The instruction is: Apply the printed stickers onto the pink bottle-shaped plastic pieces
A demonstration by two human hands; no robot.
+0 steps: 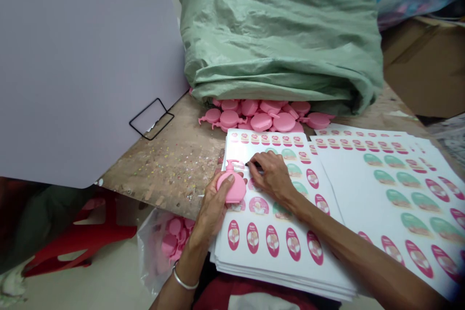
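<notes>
My left hand [214, 201] is closed round a small pink toy pump bottle [231, 185], holding it over a stack of sticker sheets [279, 261]. My right hand [271, 173] rests on the top sheet just right of the bottle, fingertips pinched at a small dark thing I cannot make out near the bottle's nozzle. The sheets carry pink and green oval stickers. A silver bangle [183, 281] sits on my left wrist.
A pile of pink toy bottles [261, 117] spills from under a big green sack [283, 34] at the back. A second stack of sticker sheets [392, 189] lies to the right. A white board [80, 58] leans at left. A clear bag of pink bottles [169, 244] and a red stool [80, 237] sit below the table.
</notes>
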